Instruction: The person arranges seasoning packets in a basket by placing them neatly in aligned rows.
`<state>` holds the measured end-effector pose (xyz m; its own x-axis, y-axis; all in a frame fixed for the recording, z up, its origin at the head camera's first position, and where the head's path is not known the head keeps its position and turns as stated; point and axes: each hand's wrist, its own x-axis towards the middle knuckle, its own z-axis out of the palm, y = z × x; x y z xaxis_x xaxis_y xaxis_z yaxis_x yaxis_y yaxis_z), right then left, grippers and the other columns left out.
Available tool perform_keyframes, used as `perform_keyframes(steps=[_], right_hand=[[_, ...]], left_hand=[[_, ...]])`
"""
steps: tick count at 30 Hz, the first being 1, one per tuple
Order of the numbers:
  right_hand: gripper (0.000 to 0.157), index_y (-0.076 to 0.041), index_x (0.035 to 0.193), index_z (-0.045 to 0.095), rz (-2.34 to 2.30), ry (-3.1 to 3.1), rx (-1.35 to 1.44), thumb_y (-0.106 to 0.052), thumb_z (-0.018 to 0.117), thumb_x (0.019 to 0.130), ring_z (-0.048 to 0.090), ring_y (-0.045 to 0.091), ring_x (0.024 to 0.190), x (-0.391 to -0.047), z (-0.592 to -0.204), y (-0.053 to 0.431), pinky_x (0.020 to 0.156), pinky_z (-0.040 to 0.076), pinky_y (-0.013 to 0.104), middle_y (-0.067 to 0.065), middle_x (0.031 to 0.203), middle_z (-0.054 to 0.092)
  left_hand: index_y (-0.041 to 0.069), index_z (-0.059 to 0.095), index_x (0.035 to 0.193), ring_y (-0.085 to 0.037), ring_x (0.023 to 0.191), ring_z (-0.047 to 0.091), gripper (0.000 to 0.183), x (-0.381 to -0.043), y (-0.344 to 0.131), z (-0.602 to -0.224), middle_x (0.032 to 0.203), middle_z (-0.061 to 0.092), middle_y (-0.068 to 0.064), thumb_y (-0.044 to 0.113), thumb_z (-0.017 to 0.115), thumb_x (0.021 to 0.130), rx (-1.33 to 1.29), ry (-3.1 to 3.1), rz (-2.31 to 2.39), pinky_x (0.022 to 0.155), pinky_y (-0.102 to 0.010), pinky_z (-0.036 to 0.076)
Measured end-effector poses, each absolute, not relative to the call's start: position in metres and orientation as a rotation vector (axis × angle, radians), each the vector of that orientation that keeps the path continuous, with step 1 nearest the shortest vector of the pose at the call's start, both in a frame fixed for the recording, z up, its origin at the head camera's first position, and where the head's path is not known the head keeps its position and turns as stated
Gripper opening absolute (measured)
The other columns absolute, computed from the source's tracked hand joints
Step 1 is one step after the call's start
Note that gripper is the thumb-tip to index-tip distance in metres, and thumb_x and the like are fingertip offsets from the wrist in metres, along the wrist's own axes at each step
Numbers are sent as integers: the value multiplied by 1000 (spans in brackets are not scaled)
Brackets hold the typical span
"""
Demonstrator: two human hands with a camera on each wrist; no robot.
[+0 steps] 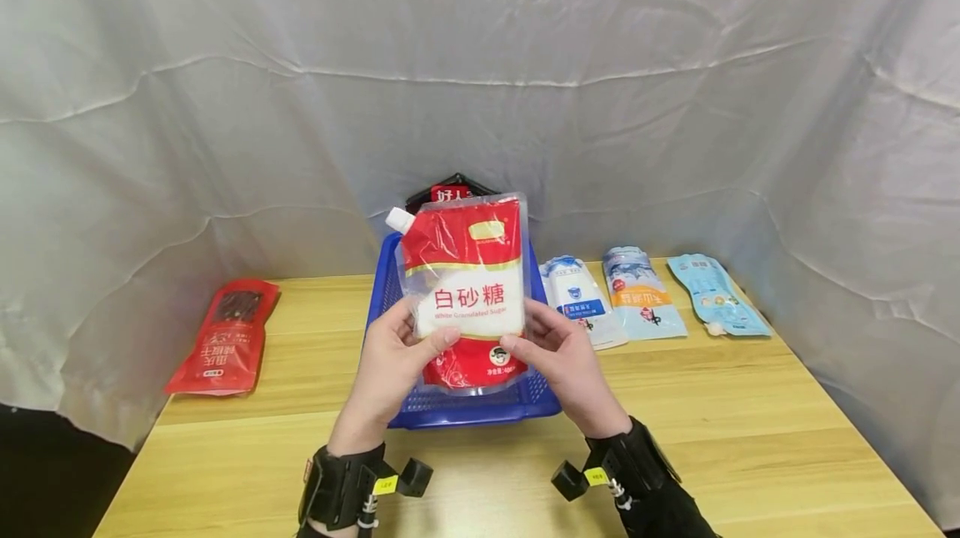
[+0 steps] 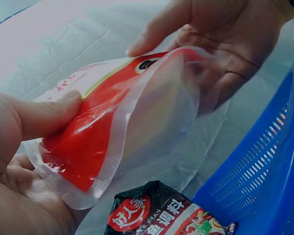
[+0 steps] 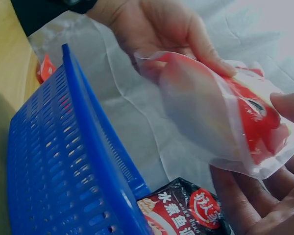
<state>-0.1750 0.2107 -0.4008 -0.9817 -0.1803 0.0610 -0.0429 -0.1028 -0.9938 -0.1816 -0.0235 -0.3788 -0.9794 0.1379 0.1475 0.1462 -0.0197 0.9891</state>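
Held up over a blue plastic basket [image 1: 472,417] is a clear, red and white pouch of white granulated sugar [image 1: 468,275] with a white spout cap at its upper left corner. My left hand [image 1: 393,363] grips its left edge, thumb on the front and fingers behind. The right hand [image 1: 566,363] grips the opposite edge in the same way. In the left wrist view the underside of the sugar pouch [image 2: 157,112] bulges, see-through. The pouch hides much of the basket's inside in the head view.
Behind the basket stands a black seasoning packet [image 1: 450,192]. A red snack packet [image 1: 225,338] lies at the left. Along the back right of the table [image 1: 750,421] lie a white and blue pouch [image 1: 573,296], an orange and blue pouch [image 1: 641,296] and a light blue pouch [image 1: 716,296].
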Motion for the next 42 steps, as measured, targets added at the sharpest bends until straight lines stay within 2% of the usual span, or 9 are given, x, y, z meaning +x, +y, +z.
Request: perform_keyframes(steps=[10,19,26,31,36,42], right_hand=[[55,-7,146,59,-2198,2145,-334,-14,78,94,68,26,107,-175,-405,209,88,62,33,16,129,69],[51,-9,140,65,-2075,2277,-438,-17,80,93,66,29,104,-177,-405,212,82,59,30,11,123,73],[52,-6,138,65,-1986,2257,-434,-17,83,91,69,29,102,-179,-404,213,82,62,34,13,124,73],[53,-7,139,64,-1952,2274,-424,-20,82,91,70,27,103,-180,-403,213,84,62,34,13,127,72],[55,-8,144,61,-1965,2392,-483,-15,80,93,69,29,113,-180,-391,217,89,61,32,14,133,68],[67,-11,153,51,-1977,2560,-600,-8,79,92,63,28,127,-185,-359,230,96,59,33,10,148,59]], left_hand=[[2,51,145,-25,113,71,60,-181,-28,-378,135,65,-18,3,77,92,-338,-2183,-2264,88,-37,62],[9,53,146,-25,118,67,59,-183,-33,-379,136,63,-13,9,78,92,-359,-2223,-2204,92,-37,61],[9,57,138,-26,113,69,52,-183,-37,-376,128,68,-13,13,80,92,-233,-2230,-2205,87,-38,62],[7,60,136,-24,107,72,48,-181,-36,-375,125,70,-13,8,80,91,-260,-2184,-2196,86,-39,63],[8,64,133,-25,105,73,47,-181,-31,-374,123,73,-11,8,82,89,-334,-2191,-2115,85,-43,62],[13,67,133,-24,107,74,48,-180,-26,-375,122,75,-6,14,84,88,-382,-2289,-2001,88,-44,62]])
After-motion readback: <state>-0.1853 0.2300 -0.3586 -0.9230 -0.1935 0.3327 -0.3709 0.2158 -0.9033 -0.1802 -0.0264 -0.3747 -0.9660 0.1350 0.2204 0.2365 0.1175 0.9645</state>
